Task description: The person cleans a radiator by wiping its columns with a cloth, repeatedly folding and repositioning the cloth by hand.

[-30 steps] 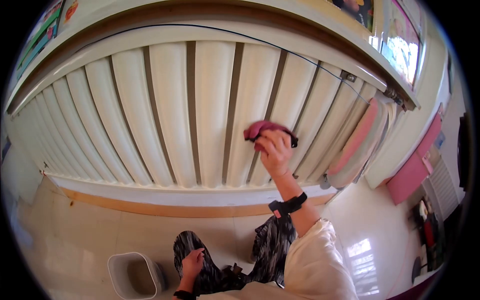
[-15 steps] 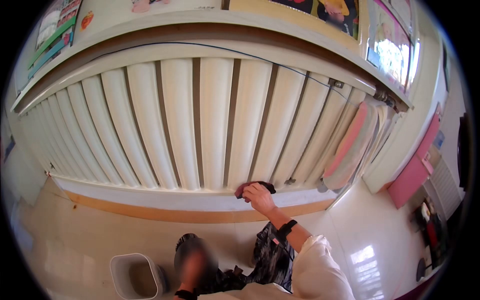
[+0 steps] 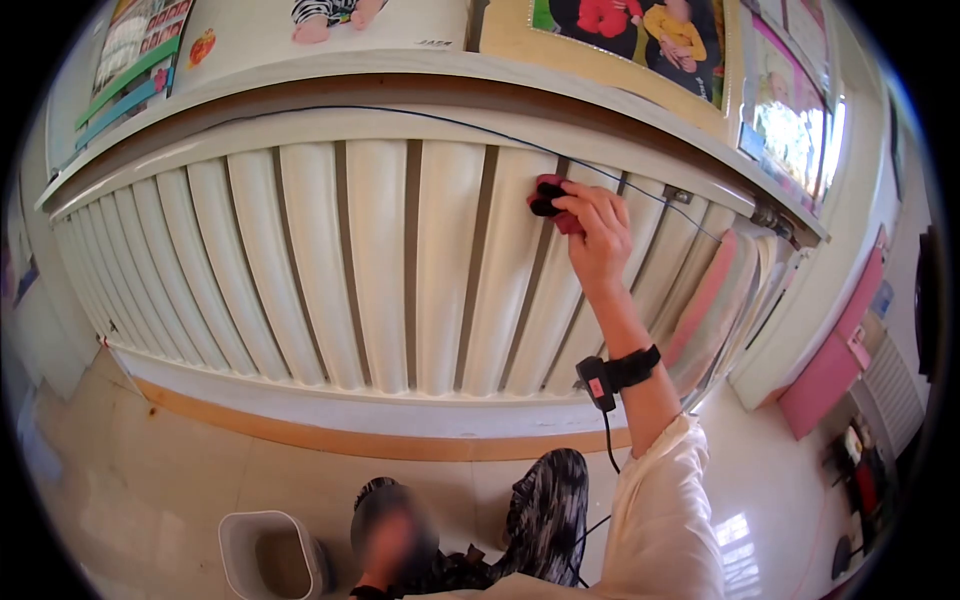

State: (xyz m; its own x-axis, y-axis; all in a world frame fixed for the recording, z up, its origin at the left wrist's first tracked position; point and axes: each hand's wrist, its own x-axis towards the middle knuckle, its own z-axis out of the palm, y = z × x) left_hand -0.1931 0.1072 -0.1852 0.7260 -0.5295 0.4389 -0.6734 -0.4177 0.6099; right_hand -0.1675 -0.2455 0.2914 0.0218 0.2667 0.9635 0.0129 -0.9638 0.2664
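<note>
A bunched dark red and black cloth [image 3: 550, 200] is pinched in my right hand [image 3: 597, 228]. It rests against the upper part of a cream radiator column, right of the middle of the cream radiator [image 3: 380, 270]. A black strap with a small box and cable circles my right wrist. Down by my knee, my left hand [image 3: 388, 545] lies over the dark patterned trousers. A blur covers its fingers, so their pose is hidden.
A white bin [image 3: 270, 555] stands on the tiled floor at lower left. Towels [image 3: 705, 300] hang at the radiator's right end. A thin blue cable [image 3: 400, 112] runs along its top under the shelf ledge [image 3: 400, 62]. Framed pictures [image 3: 630, 45] stand above.
My right hand has moved with the cloth from the radiator's bottom edge up to near its top. My left hand stays by the knee, and the view has shifted slightly.
</note>
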